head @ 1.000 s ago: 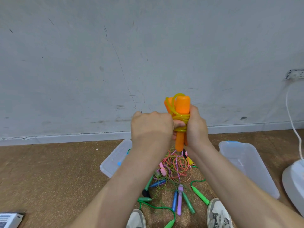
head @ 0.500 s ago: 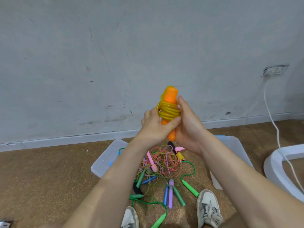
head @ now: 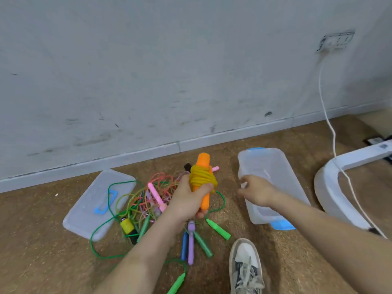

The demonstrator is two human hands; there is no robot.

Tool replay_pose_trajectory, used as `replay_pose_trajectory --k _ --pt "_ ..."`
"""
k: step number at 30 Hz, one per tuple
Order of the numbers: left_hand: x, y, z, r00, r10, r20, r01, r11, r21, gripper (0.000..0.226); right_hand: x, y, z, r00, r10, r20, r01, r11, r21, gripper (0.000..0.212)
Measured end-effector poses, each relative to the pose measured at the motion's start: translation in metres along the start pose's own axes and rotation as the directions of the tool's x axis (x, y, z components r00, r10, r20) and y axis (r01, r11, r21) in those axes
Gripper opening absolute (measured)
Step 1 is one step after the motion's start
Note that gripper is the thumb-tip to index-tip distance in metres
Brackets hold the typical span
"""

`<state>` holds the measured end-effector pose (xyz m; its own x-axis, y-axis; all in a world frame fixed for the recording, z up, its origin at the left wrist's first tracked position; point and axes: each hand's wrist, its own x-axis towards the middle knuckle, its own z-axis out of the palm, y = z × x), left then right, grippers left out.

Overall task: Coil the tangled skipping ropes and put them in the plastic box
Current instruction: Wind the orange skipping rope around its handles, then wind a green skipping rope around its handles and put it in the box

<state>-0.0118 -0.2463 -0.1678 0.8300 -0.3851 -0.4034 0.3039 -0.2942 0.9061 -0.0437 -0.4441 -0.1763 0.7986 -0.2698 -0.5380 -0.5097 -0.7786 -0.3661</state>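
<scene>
My left hand [head: 186,200] grips a coiled skipping rope [head: 203,179]: orange handles held upright with yellow cord wound tight around them. It hangs above a tangled pile of ropes [head: 148,200] on the floor, with pink, green, blue, purple and yellow handles. My right hand [head: 255,192] is free of the rope, fingers spread, over the near left rim of the clear plastic box [head: 273,166] with blue clips, which stands to the right of the pile and looks empty.
The box's clear lid [head: 93,209] with a blue handle lies left of the pile, under a green cord. My shoe [head: 246,266] is at the bottom. A white appliance base [head: 331,187] and its white cable [head: 331,128] are at the right. The wall stands close behind.
My right hand has let go of the orange rope and moved right to the box. My left hand has lowered the coiled rope. The view has tilted down and right.
</scene>
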Motion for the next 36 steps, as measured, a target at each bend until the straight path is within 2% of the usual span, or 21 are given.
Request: replay_pose_trajectory --k 2,5,9,12,16,18,20,23,25,27,29,31,33,35,36 --pt "0.020 -0.025 0.009 1.000 -0.021 0.005 0.021 1.000 0.017 0.021 0.026 0.036 0.031 0.992 0.107 -0.063 -0.113 0.987 -0.113 0.045" --pt "0.046 -0.055 0.019 0.991 -0.127 0.028 0.125 0.989 0.084 0.035 0.055 0.073 0.070 0.976 0.206 -0.069 -0.214 0.967 -0.138 0.040" --pt "0.079 -0.080 0.035 0.982 -0.182 0.050 0.173 0.974 0.144 0.057 0.068 0.092 0.106 0.975 0.168 -0.144 -0.186 0.975 -0.123 0.019" --pt "0.101 -0.087 0.049 0.987 -0.148 0.065 0.129 0.964 0.231 0.057 0.065 0.093 0.115 0.986 0.096 -0.139 -0.113 0.987 -0.115 0.013" --pt "0.137 -0.091 0.072 0.992 -0.046 0.118 0.001 0.936 0.353 0.054 0.048 0.097 0.123 1.000 0.015 0.002 -0.014 0.981 -0.192 0.024" --pt "0.154 -0.095 0.084 0.984 0.001 0.179 -0.082 0.890 0.448 0.057 0.041 0.102 0.126 0.997 0.002 0.082 0.016 0.974 -0.225 0.032" --pt "0.158 -0.084 0.098 0.971 0.037 0.237 -0.172 0.796 0.580 0.055 0.037 0.106 0.126 0.990 -0.005 0.141 0.037 0.975 -0.221 0.034" --pt "0.169 -0.075 0.120 0.965 0.082 0.247 -0.243 0.629 0.739 0.056 0.037 0.110 0.116 0.988 -0.002 0.157 0.016 0.996 -0.092 0.043" --pt "0.180 -0.073 0.131 0.978 0.079 0.191 -0.204 0.511 0.835 0.061 0.041 0.110 0.106 0.999 0.011 0.053 -0.015 0.997 0.076 0.051" --pt "0.190 -0.074 0.134 0.988 0.046 0.150 -0.156 0.371 0.915 0.059 0.053 0.106 0.096 0.998 0.045 -0.039 -0.035 0.971 0.235 0.058" --pt "0.196 -0.076 0.132 0.987 0.023 0.157 -0.157 0.279 0.947 0.053 0.069 0.101 0.088 0.996 0.084 -0.013 -0.072 0.915 0.397 0.060" --pt "0.197 -0.076 0.125 0.975 0.058 0.213 -0.221 0.254 0.942 0.049 0.082 0.096 0.084 0.994 0.100 0.043 -0.108 0.855 0.507 0.057" --pt "0.196 -0.072 0.106 0.950 0.084 0.302 -0.313 0.261 0.913 0.052 0.088 0.090 0.083 0.993 0.099 0.068 -0.120 0.841 0.528 0.051" --pt "0.194 -0.060 0.076 0.926 0.111 0.361 -0.378 0.263 0.888 0.053 0.088 0.083 0.084 0.997 0.073 0.014 -0.070 0.860 0.506 0.045" --pt "0.192 -0.054 0.057 0.917 0.118 0.382 -0.399 0.252 0.882 0.053 0.085 0.079 0.085 0.996 0.066 -0.059 -0.030 0.878 0.477 0.040"
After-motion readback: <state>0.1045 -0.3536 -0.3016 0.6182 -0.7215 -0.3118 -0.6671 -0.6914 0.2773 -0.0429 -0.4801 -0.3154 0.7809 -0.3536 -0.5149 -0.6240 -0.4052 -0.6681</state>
